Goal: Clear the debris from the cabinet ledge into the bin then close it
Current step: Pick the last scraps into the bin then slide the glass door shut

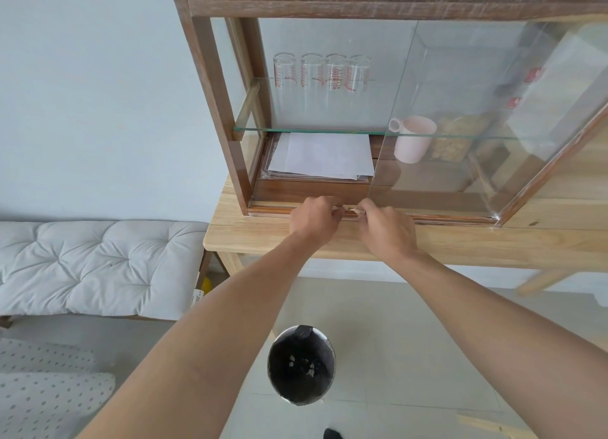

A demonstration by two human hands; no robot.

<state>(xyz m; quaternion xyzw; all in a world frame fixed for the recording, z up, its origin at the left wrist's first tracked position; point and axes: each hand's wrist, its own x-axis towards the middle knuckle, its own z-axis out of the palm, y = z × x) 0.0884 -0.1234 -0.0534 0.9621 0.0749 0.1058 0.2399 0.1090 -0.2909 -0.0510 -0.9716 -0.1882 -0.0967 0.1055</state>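
Head view: both hands work at the grooved wooden bottom ledge (273,207) of the glass-fronted wooden cabinet (210,86). The left hand (314,221) and right hand (388,229) close their grips narrowly on small pale scraps of debris (353,212) lying in the track between them. Judgement: pinch firmly and lift clear of the groove lip. The clear sliding glass door (477,109) stands open just beside the right hand. The round black-lined bin (301,369) sits on the floor directly below, path unobstructed past the light wooden table (263,238) edge.
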